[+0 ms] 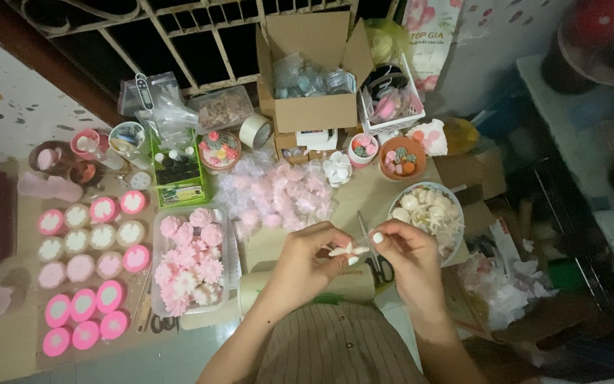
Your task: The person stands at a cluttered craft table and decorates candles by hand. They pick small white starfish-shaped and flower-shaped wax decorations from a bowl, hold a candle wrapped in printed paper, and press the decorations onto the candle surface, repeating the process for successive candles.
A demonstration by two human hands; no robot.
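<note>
While both hands pinched it, a small white flower (348, 250) sat between left hand (305, 262) and right hand (408, 257), above a tape roll (307, 288); beyond lay scissors (376, 262), then a cardboard box (315, 71).

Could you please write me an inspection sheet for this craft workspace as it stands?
Surface: low tabletop, nearly covered.
Job's things: small white flower piece pinched between both hands; bowl of white pieces to the right; scissors under the hands.
Clutter: tray of pink flowers, rows of pink and white round cups, heap of clear bags, open cardboard box, tape roll, orange bowl.
Grippers: left hand and right hand both closed on the flower piece.
Cables: nothing seen.
Surroundings: metal grille behind, speckled wall left, dim shelf right.
</note>
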